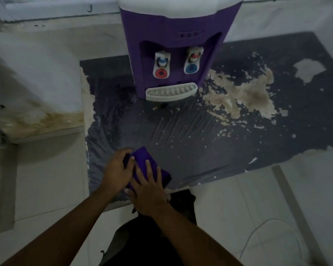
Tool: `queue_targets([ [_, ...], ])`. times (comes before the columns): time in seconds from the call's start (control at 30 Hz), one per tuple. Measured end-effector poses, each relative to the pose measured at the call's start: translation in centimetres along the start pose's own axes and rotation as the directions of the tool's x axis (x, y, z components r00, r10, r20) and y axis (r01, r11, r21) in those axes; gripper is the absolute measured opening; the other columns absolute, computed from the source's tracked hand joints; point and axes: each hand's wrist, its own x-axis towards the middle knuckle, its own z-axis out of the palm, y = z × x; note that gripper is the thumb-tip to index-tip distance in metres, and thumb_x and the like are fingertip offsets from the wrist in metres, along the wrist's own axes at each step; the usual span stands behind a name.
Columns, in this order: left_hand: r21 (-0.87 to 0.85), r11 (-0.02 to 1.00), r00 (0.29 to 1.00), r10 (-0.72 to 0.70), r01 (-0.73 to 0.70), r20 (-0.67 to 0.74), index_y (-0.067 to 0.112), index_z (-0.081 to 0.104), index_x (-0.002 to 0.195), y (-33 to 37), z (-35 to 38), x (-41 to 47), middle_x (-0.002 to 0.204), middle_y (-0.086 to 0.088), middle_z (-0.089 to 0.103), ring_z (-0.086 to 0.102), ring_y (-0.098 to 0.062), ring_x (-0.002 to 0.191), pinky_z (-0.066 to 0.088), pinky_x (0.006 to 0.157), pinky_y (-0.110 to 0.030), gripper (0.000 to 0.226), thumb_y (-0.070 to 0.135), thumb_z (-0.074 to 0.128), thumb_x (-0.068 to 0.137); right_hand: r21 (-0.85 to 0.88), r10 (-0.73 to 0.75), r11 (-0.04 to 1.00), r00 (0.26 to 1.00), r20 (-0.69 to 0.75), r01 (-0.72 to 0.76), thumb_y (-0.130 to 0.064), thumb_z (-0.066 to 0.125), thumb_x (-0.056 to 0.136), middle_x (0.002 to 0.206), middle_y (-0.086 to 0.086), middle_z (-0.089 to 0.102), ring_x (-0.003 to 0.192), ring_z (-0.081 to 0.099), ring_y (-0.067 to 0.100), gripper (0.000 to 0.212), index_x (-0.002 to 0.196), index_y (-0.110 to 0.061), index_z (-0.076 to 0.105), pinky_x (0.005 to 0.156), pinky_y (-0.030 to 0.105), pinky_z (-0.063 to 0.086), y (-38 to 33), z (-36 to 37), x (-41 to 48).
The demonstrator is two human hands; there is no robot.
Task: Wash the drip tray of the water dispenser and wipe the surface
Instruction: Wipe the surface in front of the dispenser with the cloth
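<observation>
Hands meet on a folded purple cloth [142,157] that lies on the near edge of the bench [181,150], close to its front left corner. The left hand [117,167] curls its fingers over the cloth's left side, with the thumb lying on top, so it grips the fabric. The right hand [150,191] rests flat on the cloth with straight, slightly spread fingers and presses it down. Both forearms reach in from the bottom of the view. The water dispenser [171,45], purple with a white top, stands upright at the back of the bench, well apart from the hands. Its pale drip tray [171,92] sits in place at the foot of the dispenser, below the two taps, one with a red lever [161,73] on the left and one with a blue lever [191,68] on the right. The dark covering [238,143] of the bench is badly worn, with a large beige bare patch [242,96] just right of the dispenser and pale flecks scattered round it. Streaks show on the surface between the tray and the cloth. Beyond the front edge lies a pale tiled floor [229,208], where a white cable [267,223] loops at the lower right. Dark clothing [152,237] shows between the forearms.
</observation>
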Motion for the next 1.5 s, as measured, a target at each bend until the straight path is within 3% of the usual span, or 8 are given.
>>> queue_targets([
  [0.2, 0.026, 0.998, 0.998, 0.053, -0.053, 0.025, 0.004, 0.062, 0.114, 1.4, 1.6, 0.4, 0.110, 0.000, 0.059, 0.054, -0.015, 0.101, 0.038, 0.090, -0.023, 0.024, 0.016, 0.053, 0.095, 0.006, 0.148, 0.989, 0.986, -0.070, -0.148, -0.063, 0.029, 0.096, 0.161, -0.004, 0.020, 0.149, 0.016, 0.029, 0.060, 0.150, -0.036, 0.030, 0.116, 0.057, 0.021, 9.3, -2.0, -3.0],
  [0.4, 0.038, 0.995, 0.994, 0.094, -0.096, 0.062, 0.003, 0.063, 0.114, 3.3, 3.7, 1.4, 0.115, -0.010, 0.063, 0.057, -0.022, 0.106, 0.039, 0.097, -0.027, 0.025, 0.014, 0.055, 0.094, 0.074, 0.665, 0.746, 0.741, -0.092, -0.661, -0.068, 0.014, 0.092, 0.164, 0.002, 0.007, 0.150, 0.002, 0.032, 0.071, 0.154, -0.034, 0.012, 0.118, 0.059, 0.008, 21.0, -5.0, -8.5],
  [0.57, 0.000, 0.996, 0.995, 0.091, -0.092, 0.031, 0.003, 0.063, 0.112, 4.3, 4.3, 2.5, 0.113, -0.008, 0.063, 0.053, -0.016, 0.103, 0.040, 0.096, -0.029, 0.022, 0.010, 0.055, 0.094, 0.189, 0.783, 0.616, 0.620, -0.041, -0.765, -0.070, 0.009, 0.088, 0.164, 0.006, 0.002, 0.149, -0.003, 0.040, 0.078, 0.154, -0.029, 0.003, 0.114, 0.068, 0.002, 19.9, -5.2, -6.1],
  [0.67, -0.002, 0.999, 0.999, 0.052, -0.052, -0.004, 0.002, 0.063, 0.112, 4.2, 4.3, 3.2, 0.111, -0.007, 0.062, 0.054, -0.017, 0.102, 0.040, 0.095, -0.029, 0.022, 0.009, 0.055, 0.093, 0.123, 0.645, 0.763, 0.762, -0.063, -0.635, -0.067, 0.026, 0.091, 0.162, 0.007, 0.017, 0.146, 0.011, 0.046, 0.075, 0.153, -0.025, 0.023, 0.111, 0.071, 0.007, 15.7, -4.7, -3.6],
  [0.77, 0.003, 1.000, 0.998, 0.031, -0.031, -0.045, 0.002, 0.062, 0.112, 4.9, 4.3, 3.8, 0.106, -0.003, 0.060, 0.054, -0.016, 0.098, 0.038, 0.091, -0.025, 0.021, 0.010, 0.055, 0.093, 0.036, 0.219, 0.975, 0.976, -0.016, -0.218, -0.062, 0.035, 0.091, 0.161, 0.004, 0.022, 0.146, 0.011, 0.042, 0.069, 0.151, -0.028, 0.029, 0.109, 0.071, 0.019, 10.1, -3.3, -2.0],
  [0.97, 0.017, 1.000, 0.997, -0.009, 0.010, -0.080, 0.001, 0.061, 0.113, 5.3, 4.4, 6.3, 0.109, -0.010, 0.065, 0.059, -0.023, 0.099, 0.039, 0.091, -0.026, 0.022, 0.010, 0.052, 0.095, -0.044, -0.198, 0.979, 0.980, 0.033, 0.200, -0.061, 0.039, 0.092, 0.162, -0.003, 0.021, 0.148, 0.015, 0.036, 0.064, 0.149, -0.036, 0.030, 0.116, 0.063, 0.012, 11.4, -3.2, 1.7],
  [1.27, 0.041, 0.999, 0.992, -0.018, 0.023, -0.126, -0.002, 0.063, 0.106, 6.2, 6.3, 8.6, 0.104, -0.021, 0.066, 0.061, -0.028, 0.097, 0.041, 0.092, -0.028, 0.019, 0.008, 0.058, 0.090, 0.062, 0.465, 0.883, 0.885, 0.008, -0.465, -0.063, 0.014, 0.096, 0.163, -0.001, -0.014, 0.148, -0.015, 0.035, 0.064, 0.153, -0.038, -0.005, 0.114, 0.058, -0.010, 31.2, -12.7, 7.4],
  [1.5, 0.013, 0.998, 0.988, -0.063, 0.066, -0.139, -0.001, 0.062, 0.111, 6.2, 6.2, 8.8, 0.111, -0.019, 0.065, 0.060, -0.032, 0.102, 0.042, 0.098, -0.037, 0.024, 0.010, 0.057, 0.091, 0.178, 0.665, 0.739, 0.746, -0.033, -0.650, -0.053, 0.021, 0.100, 0.164, 0.000, -0.007, 0.148, -0.012, 0.037, 0.060, 0.155, -0.034, 0.004, 0.115, 0.062, -0.008, 32.4, -13.7, 8.4],
])
